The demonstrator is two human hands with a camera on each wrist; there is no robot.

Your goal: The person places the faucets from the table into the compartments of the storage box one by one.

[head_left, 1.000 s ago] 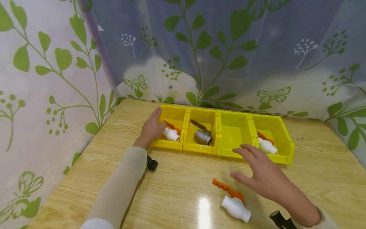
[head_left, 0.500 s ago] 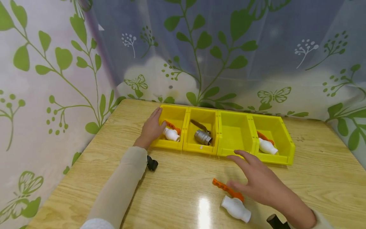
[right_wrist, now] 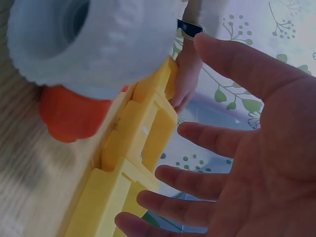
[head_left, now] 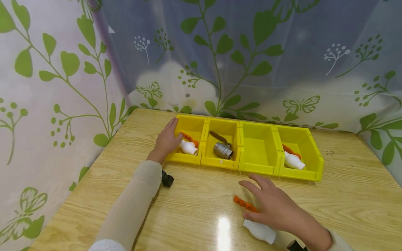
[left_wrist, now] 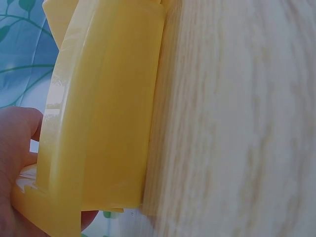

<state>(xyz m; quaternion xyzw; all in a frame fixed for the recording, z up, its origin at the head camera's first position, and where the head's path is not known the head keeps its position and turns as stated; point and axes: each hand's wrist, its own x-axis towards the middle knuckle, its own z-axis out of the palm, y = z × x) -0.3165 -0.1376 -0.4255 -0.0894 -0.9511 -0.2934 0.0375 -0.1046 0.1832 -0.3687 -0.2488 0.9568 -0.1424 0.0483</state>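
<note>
My left hand [head_left: 165,142] grips the outer side wall of the leftmost yellow bin [head_left: 192,122], its thumb over the rim on the inner side. In the left wrist view the bin's wall [left_wrist: 116,108] fills much of the picture. My right hand [head_left: 276,207] hovers over a white plastic ball valve [head_left: 260,231] with an orange lever [head_left: 244,203], and partly covers it. The fingers are spread and hold nothing. In the right wrist view the valve's white body [right_wrist: 128,44] looms large and apart from the open palm [right_wrist: 281,148].
Four joined bins stand in a row. A white valve [head_left: 188,147] lies in the leftmost bin, a metal valve [head_left: 223,150] in the second bin [head_left: 221,122], and another white valve [head_left: 293,160] in the rightmost bin [head_left: 317,164]. A patterned curtain [head_left: 201,69] hangs behind the wooden table [head_left: 194,202].
My right hand has moved left and toward the front, from beside the bins to over the white valve on the table. My left hand has stayed on the bin.
</note>
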